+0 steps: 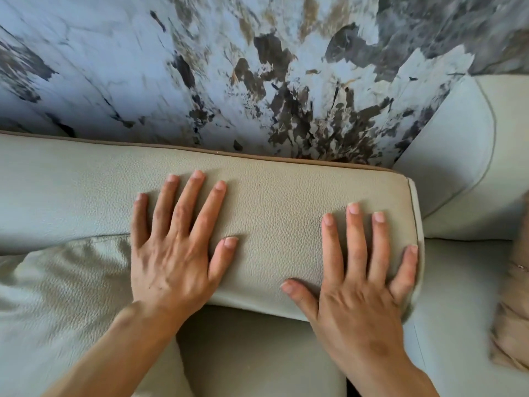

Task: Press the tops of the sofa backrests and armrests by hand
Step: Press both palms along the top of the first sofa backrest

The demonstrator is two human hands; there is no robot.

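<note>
A pale grey-green leather sofa backrest (274,213) runs across the middle of the head view, with tan piping along its rear edge. My left hand (174,253) lies flat on its top, palm down, fingers spread. My right hand (363,279) lies flat the same way near the backrest's right end, its little finger at the end seam. Neither hand holds anything. A second padded section, a backrest or armrest (458,156), adjoins at the right.
A marble-patterned wall (229,67) in white, grey and brown stands right behind the sofa. A loose leather cushion (65,282) leans at the lower left. Seat cushions (257,353) lie below my hands. A beige pillow (512,316) sits at the right edge.
</note>
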